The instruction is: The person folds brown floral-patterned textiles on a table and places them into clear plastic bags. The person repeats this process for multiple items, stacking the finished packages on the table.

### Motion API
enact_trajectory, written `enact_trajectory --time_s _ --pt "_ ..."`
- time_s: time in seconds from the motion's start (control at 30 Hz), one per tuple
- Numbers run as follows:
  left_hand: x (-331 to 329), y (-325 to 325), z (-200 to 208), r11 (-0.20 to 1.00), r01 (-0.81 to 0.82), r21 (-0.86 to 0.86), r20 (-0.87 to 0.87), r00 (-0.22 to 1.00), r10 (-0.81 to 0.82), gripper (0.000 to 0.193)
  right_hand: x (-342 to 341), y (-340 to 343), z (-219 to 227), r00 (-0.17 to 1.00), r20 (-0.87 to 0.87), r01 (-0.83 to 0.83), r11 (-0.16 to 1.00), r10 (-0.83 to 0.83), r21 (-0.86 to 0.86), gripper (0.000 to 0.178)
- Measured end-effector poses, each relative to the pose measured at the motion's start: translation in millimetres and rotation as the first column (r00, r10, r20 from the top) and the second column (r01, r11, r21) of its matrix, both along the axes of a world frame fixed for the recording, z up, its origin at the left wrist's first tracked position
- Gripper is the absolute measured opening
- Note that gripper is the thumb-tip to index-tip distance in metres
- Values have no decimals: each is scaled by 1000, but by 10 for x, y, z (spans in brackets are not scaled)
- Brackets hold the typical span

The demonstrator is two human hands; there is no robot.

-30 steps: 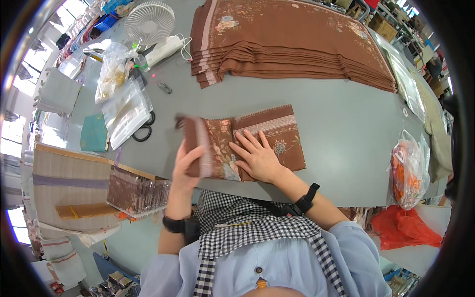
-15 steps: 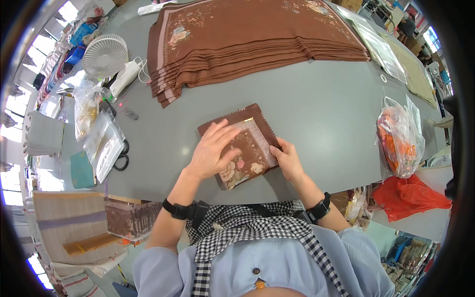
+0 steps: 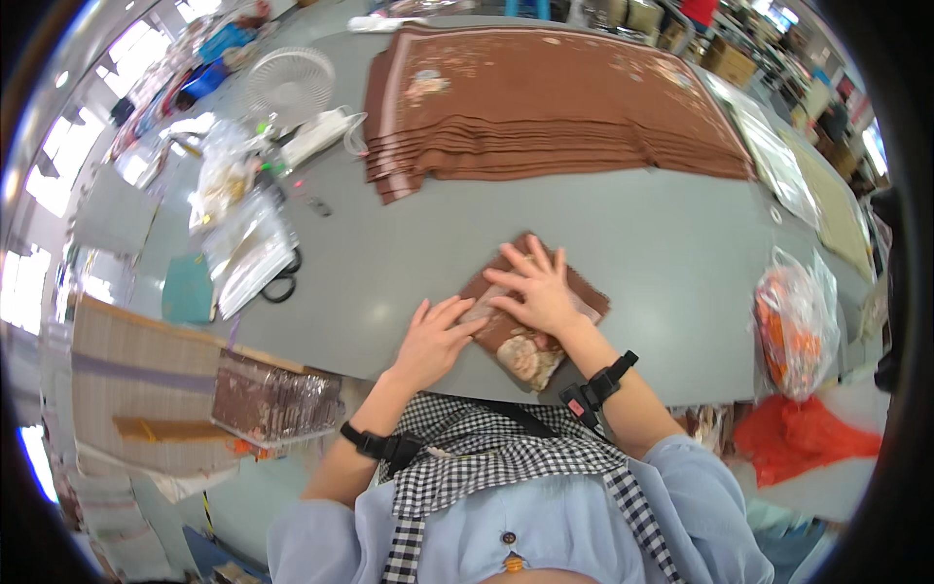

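A folded brown floral scarf (image 3: 528,358) lies tilted on the grey table near its front edge, with a zigzag-cut border along its right side. My right hand (image 3: 541,290) rests flat on its upper part, fingers spread. At the scarf's left edge is my left hand (image 3: 434,339), its fingers stretched out and the tips touching the cloth. Both hands cover part of the floral pattern. Farther back lies a stack of larger brown floral scarves (image 3: 564,107), laid out flat with layered front edges.
Left on the table are a white fan (image 3: 290,83), a white device with a cord (image 3: 316,136), clear plastic sleeves (image 3: 251,258), black scissors (image 3: 282,282) and a teal card (image 3: 188,289). To the right stand a plastic bag with orange contents (image 3: 793,321) and flat clear packaging (image 3: 769,146).
My right hand has left the scarf's right edge and now lies flat on top. The left hand has moved from its top to its left edge. The whole view has shifted.
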State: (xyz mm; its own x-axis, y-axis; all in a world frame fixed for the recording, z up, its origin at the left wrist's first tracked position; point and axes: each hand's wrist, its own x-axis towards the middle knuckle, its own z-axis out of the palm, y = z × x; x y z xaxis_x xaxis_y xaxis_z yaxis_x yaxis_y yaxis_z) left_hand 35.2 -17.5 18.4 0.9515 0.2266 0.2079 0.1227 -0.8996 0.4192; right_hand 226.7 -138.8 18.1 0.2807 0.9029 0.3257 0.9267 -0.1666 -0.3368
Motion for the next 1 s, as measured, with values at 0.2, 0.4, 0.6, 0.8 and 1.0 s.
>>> enact_trajectory --time_s 0.2,0.4,0.6,0.8,1.0 --pt "29 376 -231 943 183 -277 97 982 -162 29 -214 123 -215 994 -69 -89 992 83 -92 57" --pt "-505 1849 199 915 -401 43 165 906 389 26 195 -276 -220 998 -47 33 996 -29 84 16" --pt "-441 2927 192 784 -572 240 82 817 571 22 224 -477 -365 969 -223 139 980 -105 143 31" --pt "-664 3185 202 734 -635 241 54 764 643 20 242 -388 -542 965 -238 145 983 -114 116 33" --pt "-952 3108 500 667 -697 264 85 705 704 20 243 -394 -493 969 -219 150 977 -114 154 32"
